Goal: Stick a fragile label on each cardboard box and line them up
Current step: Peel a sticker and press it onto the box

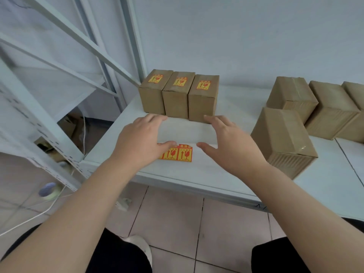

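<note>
While both forearms reach forward over the tiled floor [173, 219], the left hand [137, 142] and right hand [234, 142] hover with fingers spread apart and palms facing each other above the white surface [216, 174], neither grasping anything. Taking the sheet of fragile labels [182, 153] as the landmark: this red-and-yellow sheet lies flat near the front edge of the surface, the left thumb crossing its left end and the right thumb just to its right. Beyond the sheet stand three labelled boxes, touching side by side in a row; the left labelled box [152, 95], the middle labelled box [177, 97] and the right labelled box [202, 99] each carry a fragile label on the top face. The fingertips of both hands lie close to the front faces of this row; contact cannot be confirmed. To the right of the sheet sits the nearest unlabelled box [283, 142], turned at an angle, with plain taped cardboard. Farther right and back from the sheet are a second unlabelled box [293, 95] and a third unlabelled box [331, 109], with another cut off at the frame edge. To the left of the sheet rises a white metal shelving frame [59, 95].
</note>
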